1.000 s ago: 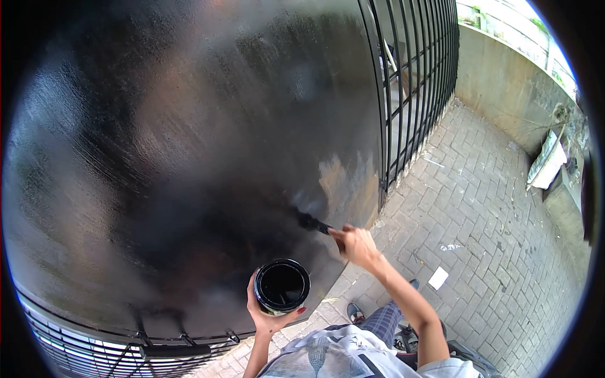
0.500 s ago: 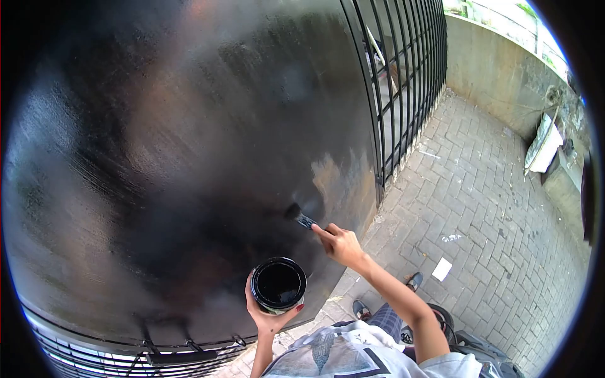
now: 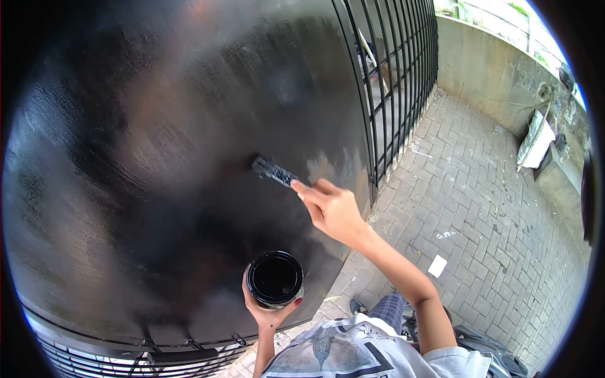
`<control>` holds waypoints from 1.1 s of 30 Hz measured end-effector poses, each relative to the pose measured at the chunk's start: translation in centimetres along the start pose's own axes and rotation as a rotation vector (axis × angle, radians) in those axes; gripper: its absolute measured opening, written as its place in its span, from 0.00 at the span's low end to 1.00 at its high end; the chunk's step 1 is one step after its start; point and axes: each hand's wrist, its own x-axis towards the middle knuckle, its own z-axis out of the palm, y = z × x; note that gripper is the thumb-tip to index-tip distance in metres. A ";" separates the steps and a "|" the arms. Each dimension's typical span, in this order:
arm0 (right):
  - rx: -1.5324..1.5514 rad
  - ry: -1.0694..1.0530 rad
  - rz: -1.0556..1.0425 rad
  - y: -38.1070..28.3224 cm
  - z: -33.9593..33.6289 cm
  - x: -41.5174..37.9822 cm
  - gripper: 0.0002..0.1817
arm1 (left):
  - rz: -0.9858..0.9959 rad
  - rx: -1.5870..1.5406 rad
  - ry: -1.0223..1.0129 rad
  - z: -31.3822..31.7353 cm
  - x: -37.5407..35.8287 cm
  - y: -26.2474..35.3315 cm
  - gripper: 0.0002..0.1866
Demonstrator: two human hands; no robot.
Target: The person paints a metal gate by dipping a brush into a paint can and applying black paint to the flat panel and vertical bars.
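A round can of black paint [image 3: 275, 280] sits upright in my left hand [image 3: 267, 315], whose fingers wrap around its side. My right hand [image 3: 334, 211] grips a paintbrush [image 3: 276, 171] by its handle, above and to the right of the can. The dark bristles point left and appear to touch the large black metal panel [image 3: 189, 126]. The panel looks glossy and streaked, with a paler brownish patch [image 3: 322, 167] near its right edge, right of the brush.
Black vertical bars [image 3: 403, 75] adjoin the panel's right edge. Grey paving [image 3: 479, 208] lies on the right, with a white card [image 3: 437, 266]. Behind it are a concrete wall [image 3: 479, 63] and a whitish sack [image 3: 537, 143]. A motorbike [image 3: 491, 353] is partly visible at bottom right.
My right hand has moved up and left with the brush, which is now higher on the panel. The can in my left hand has barely shifted in view.
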 end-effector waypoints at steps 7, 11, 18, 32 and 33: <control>-0.091 -0.362 0.239 4.4 2.4 -6.9 0.18 | 0.000 0.011 -0.005 0.1 -0.3 0.7 0.60; -0.208 -0.477 0.143 1.7 -0.4 -0.7 0.12 | 0.023 -0.042 -0.002 0.3 -0.3 0.2 0.61; -0.014 0.010 -0.007 -2.9 -2.2 3.8 0.14 | 0.024 -0.057 0.019 0.0 -0.6 -0.7 0.61; -0.079 -0.292 0.221 7.4 3.7 -14.0 0.24 | -0.030 0.071 -0.044 0.0 -1.2 -0.4 0.62; -0.052 -0.223 0.193 5.7 2.5 -11.4 0.24 | -0.036 0.064 -0.041 0.0 -1.3 -0.6 0.62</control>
